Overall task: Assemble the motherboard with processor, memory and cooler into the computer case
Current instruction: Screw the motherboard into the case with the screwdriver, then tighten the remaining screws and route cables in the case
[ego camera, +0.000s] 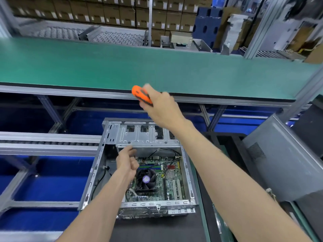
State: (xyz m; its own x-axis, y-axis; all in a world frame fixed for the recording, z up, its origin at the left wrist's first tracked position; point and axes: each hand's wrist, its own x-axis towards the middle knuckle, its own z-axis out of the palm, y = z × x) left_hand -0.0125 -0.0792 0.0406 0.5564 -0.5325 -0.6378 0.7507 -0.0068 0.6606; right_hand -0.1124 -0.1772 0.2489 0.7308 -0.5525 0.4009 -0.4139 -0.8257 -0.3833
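Factory assembly line, probably PC production: green belt (157,70) just beyond the raised right hand (160,105), roller conveyors (113,36) and stacked cartons (104,13) farther back.

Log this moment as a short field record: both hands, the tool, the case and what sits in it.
left hand: left hand over the open case, fingers loosely curled, holding nothing
right hand: right hand raised above the case, gripping the orange-and-black tool handle, blurred
case: open grey metal computer case lying on its side
board: green motherboard inside the case
cooler: black fan cooler on the board
memory: sticks seated beyond the cooler
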